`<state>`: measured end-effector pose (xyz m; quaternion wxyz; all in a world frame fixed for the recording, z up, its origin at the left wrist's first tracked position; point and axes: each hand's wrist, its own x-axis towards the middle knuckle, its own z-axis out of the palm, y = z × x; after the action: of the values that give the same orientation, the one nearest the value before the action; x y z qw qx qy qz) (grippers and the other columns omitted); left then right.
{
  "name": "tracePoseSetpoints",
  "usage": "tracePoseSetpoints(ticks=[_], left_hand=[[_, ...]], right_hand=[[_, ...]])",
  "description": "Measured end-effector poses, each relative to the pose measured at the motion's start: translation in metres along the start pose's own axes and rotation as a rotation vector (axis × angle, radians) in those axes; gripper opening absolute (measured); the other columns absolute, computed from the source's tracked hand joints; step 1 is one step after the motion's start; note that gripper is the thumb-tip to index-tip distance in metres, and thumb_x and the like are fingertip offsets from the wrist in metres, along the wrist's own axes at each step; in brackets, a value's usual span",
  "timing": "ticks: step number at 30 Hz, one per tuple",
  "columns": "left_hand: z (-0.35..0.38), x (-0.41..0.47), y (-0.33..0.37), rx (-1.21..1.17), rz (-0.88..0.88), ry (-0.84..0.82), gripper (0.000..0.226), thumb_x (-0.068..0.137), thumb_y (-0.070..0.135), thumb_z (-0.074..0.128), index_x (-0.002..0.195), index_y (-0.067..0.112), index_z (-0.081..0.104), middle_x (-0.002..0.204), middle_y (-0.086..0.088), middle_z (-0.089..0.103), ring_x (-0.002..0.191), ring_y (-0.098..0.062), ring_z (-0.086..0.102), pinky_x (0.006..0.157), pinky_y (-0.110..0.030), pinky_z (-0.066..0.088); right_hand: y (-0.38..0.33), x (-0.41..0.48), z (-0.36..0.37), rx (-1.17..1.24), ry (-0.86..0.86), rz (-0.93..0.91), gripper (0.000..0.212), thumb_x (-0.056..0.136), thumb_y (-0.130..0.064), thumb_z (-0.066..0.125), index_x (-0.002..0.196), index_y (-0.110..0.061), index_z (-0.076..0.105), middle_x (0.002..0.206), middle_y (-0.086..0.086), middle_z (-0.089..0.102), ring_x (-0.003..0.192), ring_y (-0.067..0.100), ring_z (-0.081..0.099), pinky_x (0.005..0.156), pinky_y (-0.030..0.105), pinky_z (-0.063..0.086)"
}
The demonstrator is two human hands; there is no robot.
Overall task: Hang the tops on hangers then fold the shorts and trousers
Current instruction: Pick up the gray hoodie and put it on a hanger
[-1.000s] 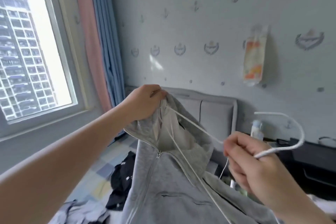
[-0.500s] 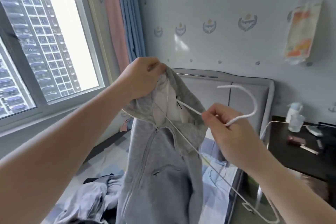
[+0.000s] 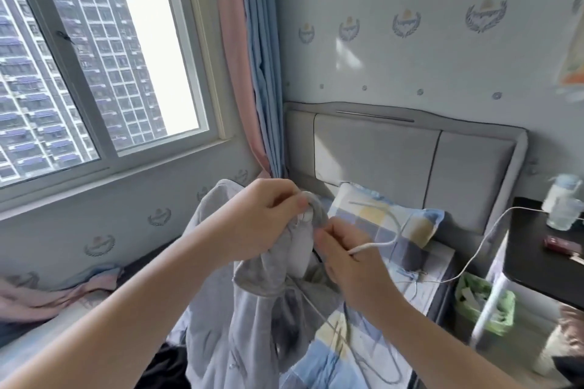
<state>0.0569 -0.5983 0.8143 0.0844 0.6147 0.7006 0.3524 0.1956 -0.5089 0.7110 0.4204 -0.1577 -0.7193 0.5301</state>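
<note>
A grey zip hoodie (image 3: 240,325) hangs in the air over the bed. My left hand (image 3: 262,218) grips its collar and hood at the top. My right hand (image 3: 344,259) holds a thin white wire hanger (image 3: 376,243) just below the hook, close against the hoodie's neck. The hook curves up to the right of my fingers, and the hanger's lower wire (image 3: 363,360) shows below the hoodie's right side. The rest of the hanger is hidden inside the fabric. A dark garment (image 3: 161,369) lies on the bed under the hoodie.
A checked pillow (image 3: 407,227) leans on the grey headboard (image 3: 379,148). At the right stands a dark nightstand (image 3: 543,265) with bottles and a white cable (image 3: 474,259), and a green-lined bin (image 3: 486,306) below it. Window and curtains fill the left. A pink cloth (image 3: 50,294) lies at the left.
Both hands have come down and drawn together at the hoodie's neck. The hanger hook now sits close to the collar, and more of the hanger is inside the hoodie.
</note>
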Motion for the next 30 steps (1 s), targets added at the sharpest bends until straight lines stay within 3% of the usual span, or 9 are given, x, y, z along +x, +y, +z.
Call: tracePoseSetpoints(ticks=[3,6,8,12,15,18,22,25,30], left_hand=[[0.01,-0.008,-0.011,-0.162,0.002,0.024,0.03,0.099,0.027,0.059,0.073,0.013,0.063,0.062,0.011,0.053,0.06,-0.003,0.046,0.06,-0.018,0.041],[0.026,-0.02,-0.027,-0.309,-0.113,-0.074,0.028,0.1,0.023,0.059,0.074,0.018,0.066,0.066,0.01,0.058,0.066,-0.007,0.05,0.067,-0.024,0.041],[0.039,-0.028,-0.033,-0.399,-0.168,-0.151,0.029,0.099,0.028,0.061,0.086,0.002,0.063,0.073,-0.003,0.056,0.071,-0.017,0.049,0.068,-0.036,0.039],[0.062,-0.041,-0.029,-0.329,-0.113,-0.112,0.027,0.087,0.041,0.058,0.09,0.016,0.068,0.079,-0.002,0.067,0.072,-0.018,0.06,0.07,-0.041,0.049],[0.068,-0.05,-0.037,0.093,0.095,0.044,0.024,0.091,0.053,0.054,0.086,0.033,0.067,0.086,0.018,0.057,0.081,-0.003,0.053,0.074,-0.022,0.038],[0.062,-0.047,-0.049,0.464,0.285,0.113,0.046,0.095,0.065,0.04,0.091,0.031,0.07,0.097,0.015,0.059,0.103,-0.014,0.053,0.095,-0.035,0.036],[0.067,-0.04,-0.064,0.47,0.393,-0.05,0.06,0.094,0.072,0.032,0.072,0.019,0.053,0.064,0.013,0.047,0.059,-0.012,0.05,0.05,-0.031,0.045],[0.077,-0.043,-0.072,0.361,0.286,-0.172,0.055,0.085,0.077,0.039,0.071,0.024,0.047,0.058,0.014,0.044,0.056,-0.002,0.044,0.048,-0.014,0.03],[0.071,-0.043,-0.088,-0.018,0.011,-0.29,0.013,0.09,0.043,0.066,0.089,0.03,0.068,0.076,0.01,0.066,0.067,-0.007,0.06,0.066,-0.032,0.051]], right_hand=[[0.015,-0.005,0.02,0.155,-0.103,0.11,0.039,0.097,-0.016,0.056,0.06,-0.027,0.056,0.048,-0.016,0.041,0.04,0.0,0.034,0.043,0.013,0.028],[0.02,-0.006,0.015,0.222,-0.097,0.139,0.03,0.09,-0.026,0.059,0.061,-0.027,0.061,0.048,-0.015,0.041,0.04,0.001,0.034,0.041,0.014,0.028],[0.025,-0.012,0.008,0.153,-0.088,0.059,0.022,0.089,-0.034,0.056,0.068,-0.032,0.064,0.051,-0.018,0.047,0.044,-0.001,0.04,0.044,0.011,0.031],[0.039,-0.028,0.008,0.187,-0.074,0.034,0.035,0.094,-0.016,0.051,0.073,-0.037,0.069,0.055,-0.022,0.054,0.046,-0.004,0.049,0.047,0.006,0.036],[0.04,-0.033,-0.004,0.197,-0.075,0.089,0.019,0.084,-0.029,0.058,0.067,-0.025,0.064,0.049,-0.014,0.042,0.042,0.002,0.033,0.043,0.015,0.028],[0.034,-0.033,-0.024,0.07,-0.127,0.04,0.018,0.082,-0.028,0.055,0.067,-0.025,0.063,0.046,-0.01,0.041,0.041,0.003,0.032,0.044,0.017,0.026],[0.03,-0.032,-0.04,-0.161,-0.154,-0.002,0.019,0.086,-0.014,0.059,0.069,-0.012,0.067,0.052,-0.001,0.051,0.047,0.002,0.044,0.049,0.015,0.032],[0.037,-0.038,-0.06,-0.111,-0.184,0.099,0.022,0.089,-0.024,0.068,0.072,-0.01,0.065,0.054,-0.001,0.051,0.048,0.005,0.042,0.049,0.016,0.033],[0.053,-0.059,-0.094,-0.268,-0.3,0.24,0.023,0.095,-0.043,0.06,0.082,-0.027,0.07,0.057,0.003,0.051,0.05,0.007,0.041,0.053,0.02,0.035]])
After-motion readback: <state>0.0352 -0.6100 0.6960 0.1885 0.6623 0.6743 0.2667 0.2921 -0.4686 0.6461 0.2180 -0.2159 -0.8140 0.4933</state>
